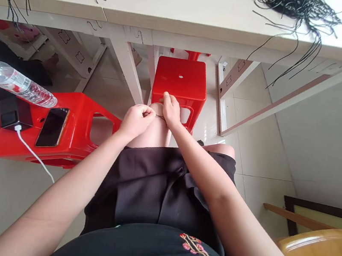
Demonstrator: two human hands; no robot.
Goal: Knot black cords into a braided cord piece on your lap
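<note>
1. Inward, both forearms angle up from the lap, and the left hand [136, 122] and right hand [170, 109] come close together just above the person's bare knee [154, 129].
2. Neither hand is spread: each curls its fingers against the thumb in a small pinch on a thin black cord [160, 117].
3. The fingers hide the pinch points and the cord's ends, so its full length cannot be made out.
4. Only a short stretch of cord shows, in the narrow gap between the hands. Its long axis runs almost level across the person's front, from hand to hand.
5. Farther off, black cords [305, 15] lie on a pale table [208, 17] and hang over its edge, with a red plastic stool [181, 82] beneath.
</note>
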